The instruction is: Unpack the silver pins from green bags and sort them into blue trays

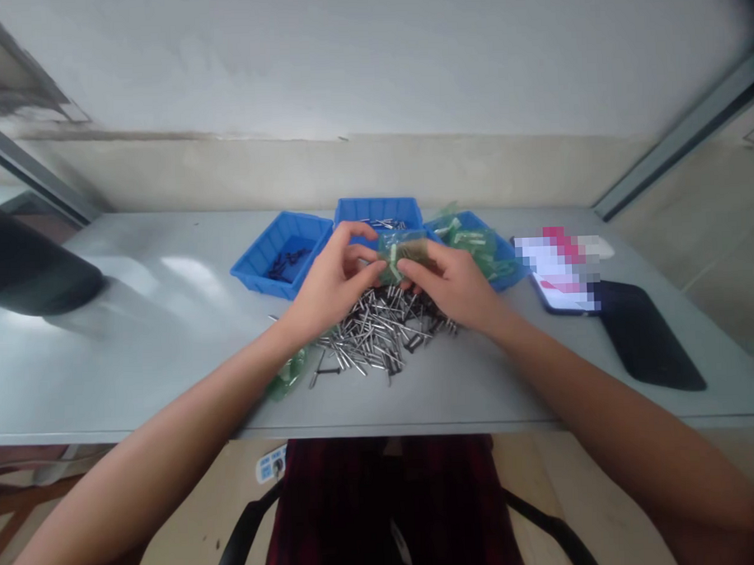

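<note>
Between my two hands is a small green plastic bag (pixel 403 247), held up over a loose pile of metal rivets (pixel 372 332). My left hand (pixel 336 276) pinches the bag's left side with thumb and fingers. On the other side my right hand (pixel 454 276) grips it, thumb in front and fingers behind. What the bag contains is hard to make out. Some dark pieces lie among the silvery rivets. Another green bag (pixel 289 374) lies partly under my left forearm.
A blue tray (pixel 253 266) with dark pieces stands left, another blue tray (pixel 379 208) with silvery pieces behind, and green bags (pixel 478 246) fill a tray at right. A lit phone (pixel 559 280) and black slab (pixel 651 335) lie further right; a dark cylinder (pixel 36 261) is at left.
</note>
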### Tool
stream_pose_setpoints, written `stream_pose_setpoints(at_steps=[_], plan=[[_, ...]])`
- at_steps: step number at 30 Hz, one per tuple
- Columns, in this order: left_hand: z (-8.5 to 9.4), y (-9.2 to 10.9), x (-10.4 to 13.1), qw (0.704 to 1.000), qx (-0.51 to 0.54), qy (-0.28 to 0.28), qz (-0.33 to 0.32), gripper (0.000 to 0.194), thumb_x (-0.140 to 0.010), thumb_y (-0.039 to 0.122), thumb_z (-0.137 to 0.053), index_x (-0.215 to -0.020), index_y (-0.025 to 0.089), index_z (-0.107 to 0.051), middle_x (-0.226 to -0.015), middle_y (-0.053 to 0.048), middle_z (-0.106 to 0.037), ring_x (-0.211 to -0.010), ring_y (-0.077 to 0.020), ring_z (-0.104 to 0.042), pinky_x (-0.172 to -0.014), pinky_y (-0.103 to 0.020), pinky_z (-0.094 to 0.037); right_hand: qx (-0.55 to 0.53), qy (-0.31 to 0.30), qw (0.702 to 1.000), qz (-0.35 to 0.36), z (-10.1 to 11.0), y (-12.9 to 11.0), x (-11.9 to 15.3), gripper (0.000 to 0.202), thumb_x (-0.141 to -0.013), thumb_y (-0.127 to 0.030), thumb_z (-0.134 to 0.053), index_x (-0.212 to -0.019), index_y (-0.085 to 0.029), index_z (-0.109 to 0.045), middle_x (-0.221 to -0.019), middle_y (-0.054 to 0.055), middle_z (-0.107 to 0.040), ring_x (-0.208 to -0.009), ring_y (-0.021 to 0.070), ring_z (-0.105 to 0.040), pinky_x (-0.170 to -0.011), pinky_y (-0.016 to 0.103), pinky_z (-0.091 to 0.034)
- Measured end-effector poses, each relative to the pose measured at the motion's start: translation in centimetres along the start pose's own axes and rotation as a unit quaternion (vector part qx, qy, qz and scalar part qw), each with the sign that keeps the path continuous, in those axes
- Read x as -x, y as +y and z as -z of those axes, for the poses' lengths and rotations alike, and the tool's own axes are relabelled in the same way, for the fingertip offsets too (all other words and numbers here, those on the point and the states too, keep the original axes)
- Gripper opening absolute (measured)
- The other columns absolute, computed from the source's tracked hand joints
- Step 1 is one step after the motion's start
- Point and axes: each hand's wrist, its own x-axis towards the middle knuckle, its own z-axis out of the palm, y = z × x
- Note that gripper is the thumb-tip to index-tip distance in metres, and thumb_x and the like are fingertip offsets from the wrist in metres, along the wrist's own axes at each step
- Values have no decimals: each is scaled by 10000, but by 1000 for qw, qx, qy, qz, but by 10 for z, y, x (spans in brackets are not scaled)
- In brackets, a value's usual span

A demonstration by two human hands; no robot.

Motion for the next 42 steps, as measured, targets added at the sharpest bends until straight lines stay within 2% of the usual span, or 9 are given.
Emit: stream_pose_setpoints(at_steps=[3,6,8,13,21,27,35,42], plan=[[1,1,-1,1000,-5,17,13,359,-851,208,-606,-1193,189,-496,-774,-16,-660,-659,-132,-641,-619,-263,-539,35,2,999,11,1,0,-1,273,-917,-420,-496,-775,-197,-565,-672,-2,-577,-622,134,-523,-580,279,-364],[1,1,-1,998,-33,48,-2,190,-839,225,-623,-1020,170,-623,-812,-39,-686,-697,-139,-644,-639,-272,-543,61,-3,998,29,2,0,-2,337,-925,-427,-477,-681,-196,-505,-639,-19,-510,-601,117,-467,-582,274,-335],[0,2,0,997,-53,60,-14,137,-839,227,-622,-962,173,-649,-835,-44,-696,-736,-147,-649,-661,-278,-544,67,-1,997,31,3,-1,-3,378,-927,-447,-467,-644,-197,-458,-617,-28,-467,-587,110,-438,-575,269,-322],[0,4,0,996,-65,56,-24,133,-861,226,-592,-970,169,-641,-809,-34,-687,-713,-138,-639,-632,-262,-524,72,-9,997,24,5,-5,-1,416,-932,-462,-453,-615,-195,-417,-584,-36,-420,-554,99,-397,-549,264,-293],[3,4,0,996,-73,41,-26,102,-871,226,-572,-948,184,-624,-770,-22,-650,-659,-123,-602,-611,-260,-513,52,-31,998,23,4,-5,0,404,-933,-464,-446,-649,-185,-519,-601,-17,-527,-555,103,-461,-549,258,-320],[4,2,0,997,-80,21,-10,110,-878,244,-553,-934,175,-618,-768,-31,-643,-652,-126,-597,-600,-262,-513,65,-38,997,21,2,-3,1,435,-917,-493,-459,-617,-185,-519,-561,-19,-517,-525,102,-452,-522,258,-312],[4,7,1,998,-56,15,-10,45,-843,176,-538,-845,176,-583,-710,-10,-596,-630,-115,-556,-586,-251,-480,63,-42,997,20,2,-4,0,422,-928,-480,-443,-630,-187,-499,-575,-17,-532,-540,102,-465,-533,259,-313],[4,10,1,998,-66,-1,-7,71,-810,132,-500,-813,174,-557,-668,6,-558,-603,-109,-525,-562,-241,-445,79,-40,996,32,2,-1,1,421,-923,-480,-445,-621,-189,-479,-559,-27,-500,-526,98,-441,-523,259,-289]])
